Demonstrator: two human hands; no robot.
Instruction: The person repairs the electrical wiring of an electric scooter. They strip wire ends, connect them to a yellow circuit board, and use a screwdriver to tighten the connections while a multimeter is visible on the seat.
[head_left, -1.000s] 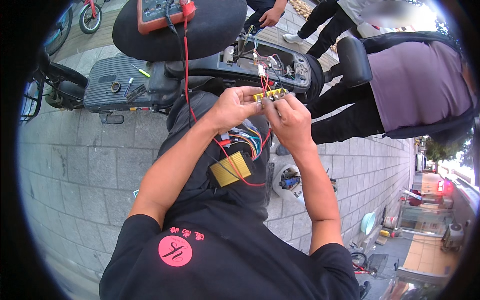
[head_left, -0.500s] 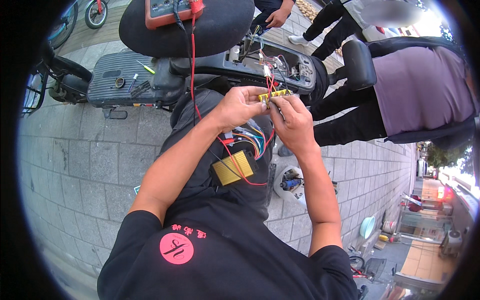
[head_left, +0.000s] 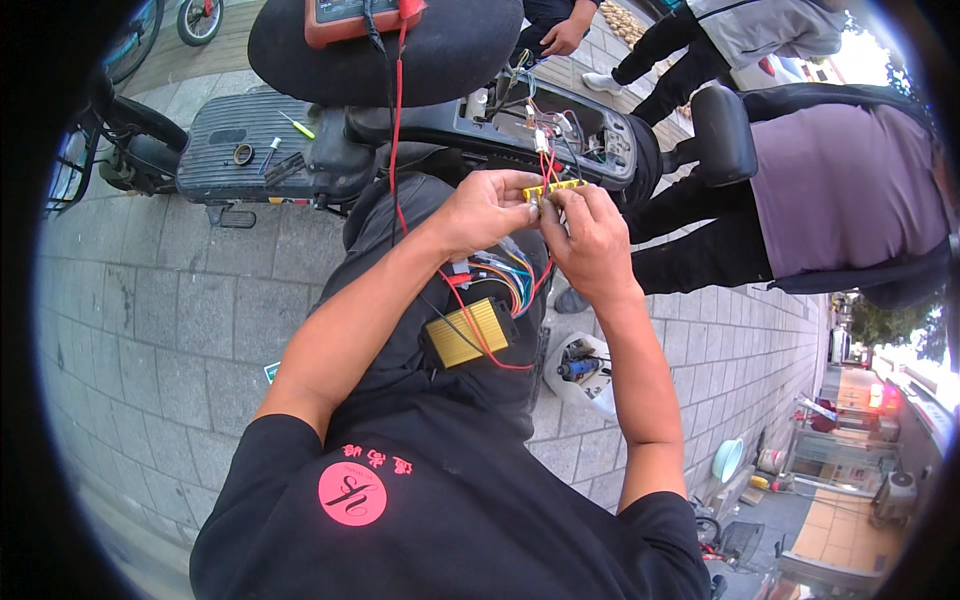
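Observation:
My left hand [head_left: 490, 214] pinches one end of a small yellow terminal block [head_left: 555, 187] between thumb and fingers. Against the block's near side, my right hand [head_left: 592, 238] is closed in a pinch; its fingers hide what is in them. Thin red and dark wires [head_left: 545, 158] run from the block up to white connectors [head_left: 540, 140] in the scooter's open body [head_left: 610, 135]. On my lap lies a gold finned controller box [head_left: 467, 333] with a bundle of coloured wires [head_left: 510, 277]. A red wire climbs from that bundle toward my right hand.
A red meter [head_left: 337, 24] rests on the black seat [head_left: 300, 70], its leads hanging past my left arm. A screwdriver [head_left: 298, 126] and tape roll [head_left: 243, 153] lie on the footboard. A white bag of tools [head_left: 583, 372] stands right of my knee. People stand at the right and far side.
Both hands stay at the terminal block with nearly the same grip. The view has shifted slightly, and a person at the far right has moved a little.

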